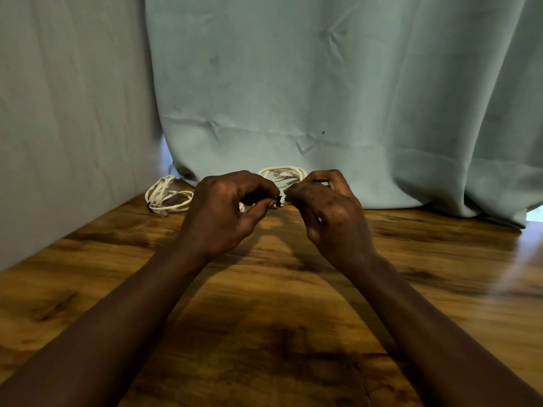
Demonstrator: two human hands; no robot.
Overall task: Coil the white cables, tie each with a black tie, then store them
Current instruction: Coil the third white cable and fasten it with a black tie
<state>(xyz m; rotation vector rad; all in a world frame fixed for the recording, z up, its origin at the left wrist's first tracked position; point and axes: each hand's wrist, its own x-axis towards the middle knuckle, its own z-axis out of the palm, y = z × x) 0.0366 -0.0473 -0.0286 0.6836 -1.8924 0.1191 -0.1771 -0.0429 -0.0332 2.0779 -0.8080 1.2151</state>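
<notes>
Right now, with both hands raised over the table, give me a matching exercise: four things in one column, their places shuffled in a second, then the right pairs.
Things:
1. black tie
2. held white cable coil
3. loose white cable bundle
4. blue-green curtain

Places:
A. lies on the wooden table, back left, untouched
B. hangs behind the table
C. dark bit between the fingertips of the left hand and right hand
D. loops showing above and behind both hands

Pairs: 1-C, 2-D, 3-A, 4-B.
</notes>
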